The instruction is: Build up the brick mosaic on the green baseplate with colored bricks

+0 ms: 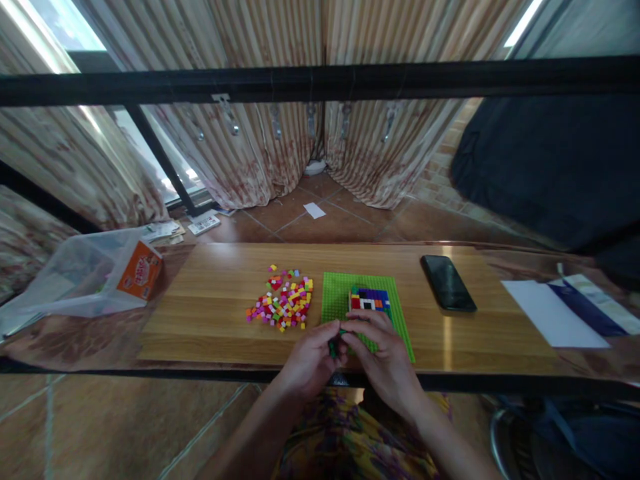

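Several dark green toy bricks (332, 347) show between my two hands, just over the near edge of the board. My left hand (314, 350) is closed round them. The fingertips of my right hand (377, 347) pinch at a small green brick on top, touching the left fingertips. Beneath and behind my right hand lies a lime green baseplate (335, 293). On it stands a low build of coloured bricks (370, 301), in blue, red, white and orange, its near side hidden by my right hand. A loose pile of small bricks (285, 300) lies left of the baseplate.
A black phone (449, 283) lies on the wooden board (210, 300) at the right. Papers (555, 313) lie beyond its right end. At the left stand a clear plastic bag (85, 273) and an orange box (140, 270). A dark bar (320, 81) crosses above.
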### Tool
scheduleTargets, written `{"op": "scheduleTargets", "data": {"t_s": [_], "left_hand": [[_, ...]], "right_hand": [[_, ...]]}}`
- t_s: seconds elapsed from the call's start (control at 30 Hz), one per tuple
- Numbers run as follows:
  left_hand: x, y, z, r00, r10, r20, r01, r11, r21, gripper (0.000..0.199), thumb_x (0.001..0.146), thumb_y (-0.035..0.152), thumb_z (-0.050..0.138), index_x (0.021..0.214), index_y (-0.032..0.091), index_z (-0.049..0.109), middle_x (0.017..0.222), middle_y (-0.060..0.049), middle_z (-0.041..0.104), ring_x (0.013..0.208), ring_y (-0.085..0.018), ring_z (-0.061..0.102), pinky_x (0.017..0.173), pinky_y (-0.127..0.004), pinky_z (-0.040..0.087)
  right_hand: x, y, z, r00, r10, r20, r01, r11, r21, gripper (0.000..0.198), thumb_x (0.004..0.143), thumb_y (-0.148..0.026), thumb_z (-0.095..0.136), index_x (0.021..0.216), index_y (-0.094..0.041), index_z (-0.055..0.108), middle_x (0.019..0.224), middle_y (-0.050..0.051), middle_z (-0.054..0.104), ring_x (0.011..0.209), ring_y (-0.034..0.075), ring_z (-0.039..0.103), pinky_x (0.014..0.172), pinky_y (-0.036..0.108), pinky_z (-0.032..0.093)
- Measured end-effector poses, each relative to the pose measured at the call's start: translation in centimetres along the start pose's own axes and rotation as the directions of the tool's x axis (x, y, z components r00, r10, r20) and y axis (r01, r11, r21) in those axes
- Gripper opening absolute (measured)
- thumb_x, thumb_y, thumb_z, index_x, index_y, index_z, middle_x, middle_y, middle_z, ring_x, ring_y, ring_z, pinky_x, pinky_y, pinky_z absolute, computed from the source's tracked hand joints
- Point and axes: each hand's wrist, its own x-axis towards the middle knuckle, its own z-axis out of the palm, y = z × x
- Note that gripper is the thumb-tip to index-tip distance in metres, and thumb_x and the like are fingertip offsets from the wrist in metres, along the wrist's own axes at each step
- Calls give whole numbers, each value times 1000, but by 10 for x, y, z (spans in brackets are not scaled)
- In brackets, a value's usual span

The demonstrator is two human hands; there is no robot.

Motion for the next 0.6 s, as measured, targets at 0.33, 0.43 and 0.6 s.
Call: {"op": "scheduleTargets", "data": {"t_s": [0.33, 0.43, 0.6], "left_hand": [[4, -6, 2, 999, -41, -8, 41, 999, 30, 26, 66, 28, 74, 67, 13, 54, 56, 7, 39, 50, -2, 34, 50, -18, 30], [5, -6, 4, 998, -63, -10, 63, 998, 30, 28, 64, 29, 76, 68, 13, 53, 55, 8, 36, 48, -2, 31, 46, -17, 25], [10, -5, 9, 997, -65, -38, 67, 996, 60, 30, 65, 35, 74, 69, 12, 54, 60, 6, 42, 46, -1, 30, 42, -17, 18]], "right_hand": [[0, 3, -8, 995, -96, 1, 95, 989, -113, 17, 82, -21, 57, 97, -26, 65, 103, 5, 62, 99, 21, 55, 83, 40, 47], [2, 2, -12, 990, -129, 49, 133, 986, -100, 18, 82, -21, 58, 99, -25, 65, 101, 5, 64, 96, 20, 56, 82, 38, 47], [10, 9, -17, 989, -134, 57, 138, 989, -61, 14, 84, -27, 58, 94, -27, 67, 98, 3, 64, 94, 19, 57, 80, 36, 48]]}}
